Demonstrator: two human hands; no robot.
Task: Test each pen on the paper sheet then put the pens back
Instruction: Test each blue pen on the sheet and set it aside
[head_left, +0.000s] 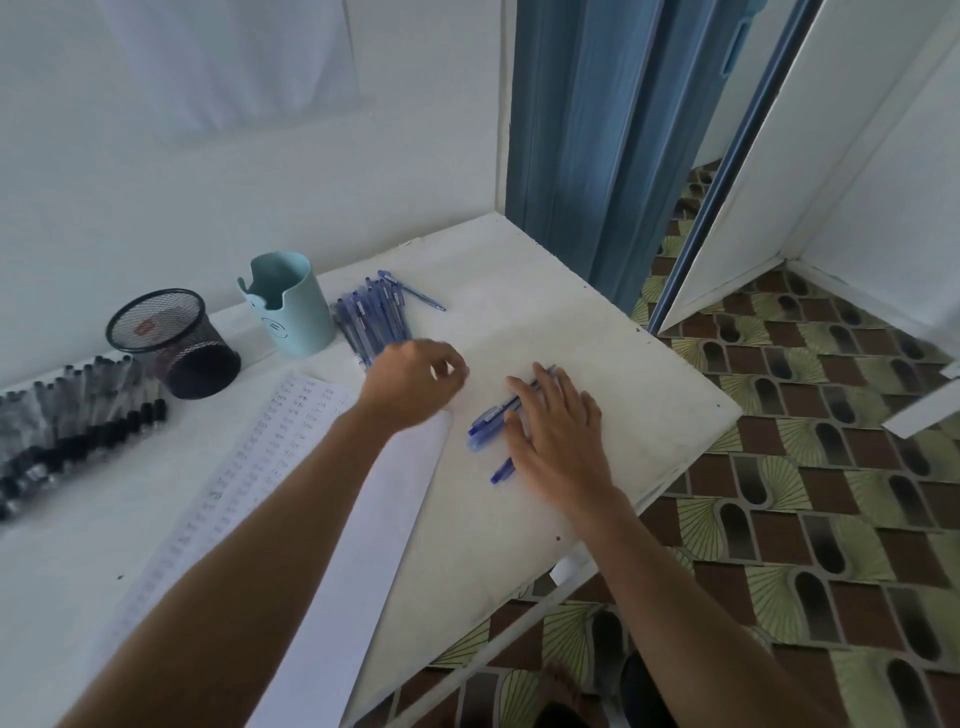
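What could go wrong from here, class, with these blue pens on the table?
1. The right hand lies flat on a few loose blue pens; they could roll toward the near table edge and fall.
2. The left hand is at the bigger blue pile close by; the two groups might get mixed, losing track of which were tested.

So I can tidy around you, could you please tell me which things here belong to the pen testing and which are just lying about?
Job: loose blue pens under the right hand; blue pen pile; black pens; paper sheet; likely the teal cup and mesh cup.
Lying about: curtain; door.
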